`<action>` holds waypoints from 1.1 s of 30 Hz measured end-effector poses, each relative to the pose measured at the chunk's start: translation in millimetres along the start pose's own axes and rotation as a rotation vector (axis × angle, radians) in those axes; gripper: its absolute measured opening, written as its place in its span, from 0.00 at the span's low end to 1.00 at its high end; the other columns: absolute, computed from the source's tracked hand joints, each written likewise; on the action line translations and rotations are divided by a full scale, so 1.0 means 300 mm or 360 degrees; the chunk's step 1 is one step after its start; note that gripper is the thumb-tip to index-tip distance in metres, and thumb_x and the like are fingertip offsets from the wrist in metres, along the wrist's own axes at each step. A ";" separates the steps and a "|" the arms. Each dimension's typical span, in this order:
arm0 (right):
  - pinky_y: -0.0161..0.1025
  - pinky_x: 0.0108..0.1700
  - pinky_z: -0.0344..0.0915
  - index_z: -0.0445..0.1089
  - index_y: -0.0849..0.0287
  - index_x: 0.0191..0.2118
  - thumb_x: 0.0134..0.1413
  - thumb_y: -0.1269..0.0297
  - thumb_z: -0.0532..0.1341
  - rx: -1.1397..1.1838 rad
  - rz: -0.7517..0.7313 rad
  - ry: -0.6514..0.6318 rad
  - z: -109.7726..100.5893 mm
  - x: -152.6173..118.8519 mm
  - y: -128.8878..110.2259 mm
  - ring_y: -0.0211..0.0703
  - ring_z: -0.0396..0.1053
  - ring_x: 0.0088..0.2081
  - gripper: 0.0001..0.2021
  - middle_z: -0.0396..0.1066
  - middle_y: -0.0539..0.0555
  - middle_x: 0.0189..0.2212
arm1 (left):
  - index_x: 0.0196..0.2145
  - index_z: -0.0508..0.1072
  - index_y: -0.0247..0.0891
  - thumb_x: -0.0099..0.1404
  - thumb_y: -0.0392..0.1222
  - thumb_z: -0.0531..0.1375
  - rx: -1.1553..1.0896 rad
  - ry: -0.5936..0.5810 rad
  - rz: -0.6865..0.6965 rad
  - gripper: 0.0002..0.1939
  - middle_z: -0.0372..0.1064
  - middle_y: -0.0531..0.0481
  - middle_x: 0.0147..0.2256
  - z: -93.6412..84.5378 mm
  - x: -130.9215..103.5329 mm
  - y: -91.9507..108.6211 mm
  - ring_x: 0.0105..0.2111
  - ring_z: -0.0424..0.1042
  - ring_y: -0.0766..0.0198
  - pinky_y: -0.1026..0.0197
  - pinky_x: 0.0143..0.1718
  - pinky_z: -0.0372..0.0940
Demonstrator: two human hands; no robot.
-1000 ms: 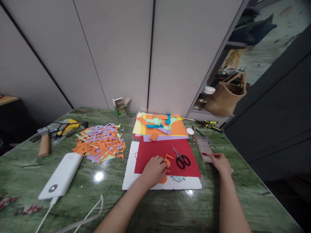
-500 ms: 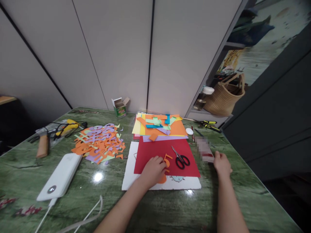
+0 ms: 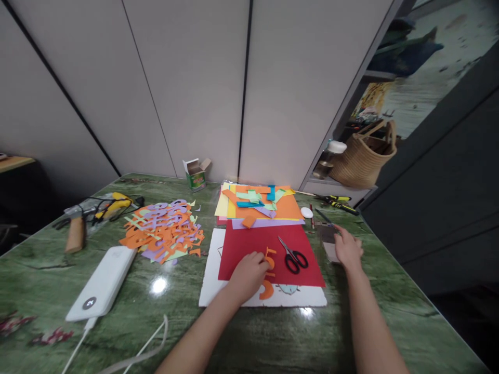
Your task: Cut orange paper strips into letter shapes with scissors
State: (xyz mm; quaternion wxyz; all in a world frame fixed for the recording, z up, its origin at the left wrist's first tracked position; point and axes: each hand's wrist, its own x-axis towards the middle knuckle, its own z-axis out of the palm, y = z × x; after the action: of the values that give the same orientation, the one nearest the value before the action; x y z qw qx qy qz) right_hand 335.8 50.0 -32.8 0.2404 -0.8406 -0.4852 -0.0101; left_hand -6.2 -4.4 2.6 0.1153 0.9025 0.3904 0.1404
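My left hand [image 3: 249,275] rests on the red paper [image 3: 245,239], its bent fingers closed over an orange paper cut-out [image 3: 270,263]. Just below, a curved orange piece [image 3: 266,291] lies across the red sheet's lower edge and the white sheet [image 3: 212,291]. To the right of these fingers, black-handled scissors [image 3: 293,258] lie on the red paper. My right hand [image 3: 349,249] is at the right side of a flat dark-and-grey phone-like slab [image 3: 327,240], fingers apart, fingertips close to its upper edge and to a dark pen-like stick [image 3: 324,216]. Contact with the stick is unclear.
Paper scraps [image 3: 161,231] lie in a heap on the left, near a white power bank [image 3: 103,283] with its cable. A wooden-handled tool [image 3: 75,235], a small box [image 3: 195,175], coloured sheets [image 3: 286,208], a white oval object [image 3: 306,212] and yellow-black pliers [image 3: 339,202] are also on the table.
My right hand has moved up and left along the slab, from its lower right corner to its upper right side. My left hand stays almost in place. The view has shifted slightly.
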 end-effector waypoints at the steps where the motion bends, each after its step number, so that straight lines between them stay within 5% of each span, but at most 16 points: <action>1: 0.55 0.47 0.50 0.58 0.46 0.52 0.54 0.60 0.42 -0.0052 -0.0074 -0.0052 0.005 0.021 -0.013 0.54 0.51 0.51 0.20 0.57 0.52 0.52 | 0.33 0.67 0.37 0.60 0.35 0.50 -0.0004 -0.0002 0.0000 0.07 0.62 0.49 0.33 0.000 0.000 0.000 0.35 0.60 0.63 0.62 0.36 0.56; 4: 0.57 0.48 0.48 0.57 0.43 0.52 0.54 0.59 0.42 -0.0199 -0.0118 -0.0174 0.024 0.075 -0.042 0.54 0.47 0.53 0.20 0.50 0.51 0.56 | 0.34 0.67 0.38 0.60 0.35 0.50 -0.0003 -0.0014 -0.0008 0.07 0.62 0.49 0.33 -0.004 0.000 0.001 0.35 0.60 0.63 0.61 0.36 0.56; 12: 0.57 0.49 0.46 0.68 0.45 0.43 0.52 0.60 0.44 -0.0222 -0.0149 -0.0191 0.012 0.108 0.003 0.54 0.47 0.53 0.18 0.54 0.50 0.53 | 0.35 0.68 0.38 0.60 0.35 0.50 -0.0027 -0.0068 -0.0030 0.08 0.62 0.48 0.34 -0.011 0.002 0.002 0.36 0.60 0.63 0.61 0.37 0.56; 15: 0.55 0.49 0.47 0.72 0.50 0.35 0.50 0.63 0.45 -0.0061 -0.0176 0.0009 -0.007 0.084 0.052 0.54 0.50 0.50 0.17 0.61 0.49 0.49 | 0.35 0.68 0.38 0.60 0.35 0.50 -0.0023 -0.0055 -0.0030 0.08 0.62 0.48 0.33 -0.012 0.003 0.004 0.36 0.60 0.63 0.61 0.37 0.56; 19: 0.47 0.46 0.51 0.69 0.55 0.39 0.47 0.68 0.45 0.0197 -0.0113 0.0275 -0.013 0.036 0.090 0.49 0.57 0.43 0.18 0.67 0.53 0.40 | 0.35 0.68 0.38 0.60 0.35 0.50 -0.0053 -0.0038 -0.0041 0.09 0.62 0.48 0.33 -0.011 0.001 0.004 0.36 0.60 0.64 0.61 0.37 0.56; 25: 0.45 0.45 0.49 0.67 0.58 0.36 0.46 0.69 0.45 0.0202 -0.0283 0.0214 -0.025 0.004 0.072 0.48 0.58 0.42 0.15 0.67 0.55 0.34 | 0.34 0.68 0.39 0.60 0.36 0.51 -0.0058 0.0000 -0.0041 0.07 0.62 0.49 0.33 0.000 0.003 -0.001 0.35 0.60 0.64 0.62 0.37 0.56; 33: 0.48 0.46 0.47 0.64 0.57 0.36 0.45 0.68 0.46 0.0109 -0.0202 0.0094 -0.018 0.007 0.080 0.49 0.57 0.43 0.14 0.66 0.54 0.35 | 0.33 0.68 0.38 0.59 0.34 0.50 -0.0016 -0.0009 -0.0022 0.08 0.62 0.48 0.33 -0.008 0.006 0.005 0.35 0.60 0.64 0.61 0.36 0.56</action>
State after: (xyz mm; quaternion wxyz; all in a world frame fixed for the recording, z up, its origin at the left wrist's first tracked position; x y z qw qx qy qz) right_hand 357.8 39.7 -37.0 0.2820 -0.7989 -0.5302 -0.0335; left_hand -4.8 -4.0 5.7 0.1219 0.8996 0.3956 0.1391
